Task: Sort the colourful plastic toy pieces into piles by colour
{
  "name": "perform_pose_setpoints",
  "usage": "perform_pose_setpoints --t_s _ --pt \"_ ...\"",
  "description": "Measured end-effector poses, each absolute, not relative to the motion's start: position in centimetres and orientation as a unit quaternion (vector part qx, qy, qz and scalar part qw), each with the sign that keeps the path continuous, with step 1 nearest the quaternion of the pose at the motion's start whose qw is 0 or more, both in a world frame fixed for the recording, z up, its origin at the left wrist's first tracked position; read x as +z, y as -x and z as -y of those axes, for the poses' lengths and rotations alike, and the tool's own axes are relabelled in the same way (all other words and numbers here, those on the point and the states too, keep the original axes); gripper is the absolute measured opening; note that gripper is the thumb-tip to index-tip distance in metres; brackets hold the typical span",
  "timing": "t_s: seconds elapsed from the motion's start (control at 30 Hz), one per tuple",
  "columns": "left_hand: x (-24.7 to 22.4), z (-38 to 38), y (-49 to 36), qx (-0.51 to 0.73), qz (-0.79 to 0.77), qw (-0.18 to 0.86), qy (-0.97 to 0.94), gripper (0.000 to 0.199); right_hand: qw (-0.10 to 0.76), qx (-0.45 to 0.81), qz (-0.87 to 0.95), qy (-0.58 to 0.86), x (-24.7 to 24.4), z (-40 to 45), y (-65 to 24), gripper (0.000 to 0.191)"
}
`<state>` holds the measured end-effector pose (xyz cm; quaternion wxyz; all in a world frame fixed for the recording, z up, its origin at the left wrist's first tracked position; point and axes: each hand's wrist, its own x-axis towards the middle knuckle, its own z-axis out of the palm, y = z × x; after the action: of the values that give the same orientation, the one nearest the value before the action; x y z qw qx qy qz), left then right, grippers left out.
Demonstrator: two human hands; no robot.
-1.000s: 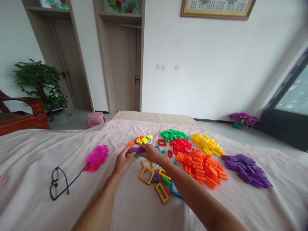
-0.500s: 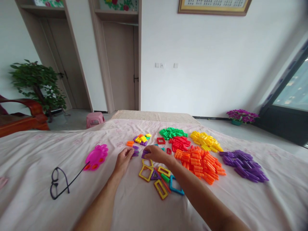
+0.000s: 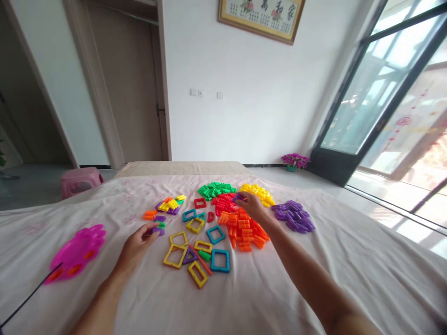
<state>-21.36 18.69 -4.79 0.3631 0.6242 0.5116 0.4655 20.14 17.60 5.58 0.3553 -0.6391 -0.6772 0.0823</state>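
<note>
My right hand [image 3: 252, 207] is held over the heaps, its fingers closed on a purple plastic piece [image 3: 238, 197]. Below it lie the red pile [image 3: 223, 204] and the orange pile [image 3: 242, 228]. To the right is a pile of purple pieces [image 3: 293, 216], and a yellow pile [image 3: 258, 191] lies behind. My left hand [image 3: 138, 242] rests low at the left, its fingertips closed on a purple piece [image 3: 159, 231]. A green piece [image 3: 161, 224] and another purple piece [image 3: 159, 217] lie just beyond those fingertips.
A mixed small heap [image 3: 170, 204] and a green pile [image 3: 216, 190] lie farther back. Yellow frames [image 3: 175, 257] and blue frames [image 3: 220, 261] are spread between my arms. A pink paw-shaped tray [image 3: 75, 249] lies at the left, with a dark glasses temple [image 3: 31, 295] touching it.
The view has turned to the right. My right hand has moved away from my left, carrying a purple piece from the frames over to the red and yellow piles. My left hand stays by the small pieces.
</note>
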Motion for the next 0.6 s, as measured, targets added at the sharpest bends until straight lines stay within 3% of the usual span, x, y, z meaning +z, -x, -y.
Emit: perform_pose_setpoints --t_s 0.17,0.37,0.47,0.6 --pt "-5.6 -19.3 21.9 0.465 -0.512 0.354 -0.63 0.046 0.303 -0.009 0.515 0.802 4.5 -14.7 -31.4 0.044" --pt "-5.5 -19.3 21.8 0.474 -0.518 0.364 -0.612 0.046 0.221 -0.069 0.401 0.886 3.4 -11.9 -38.0 0.042" --pt "-5.2 -19.1 21.7 0.478 -0.526 0.363 -0.602 0.046 0.262 -0.103 0.403 0.871 4.0 -12.4 -36.2 0.039" --pt "-4.6 -18.8 21.5 0.49 -0.519 0.372 -0.594 0.047 0.369 -0.075 0.55 0.745 5.3 -14.0 -27.7 0.03"
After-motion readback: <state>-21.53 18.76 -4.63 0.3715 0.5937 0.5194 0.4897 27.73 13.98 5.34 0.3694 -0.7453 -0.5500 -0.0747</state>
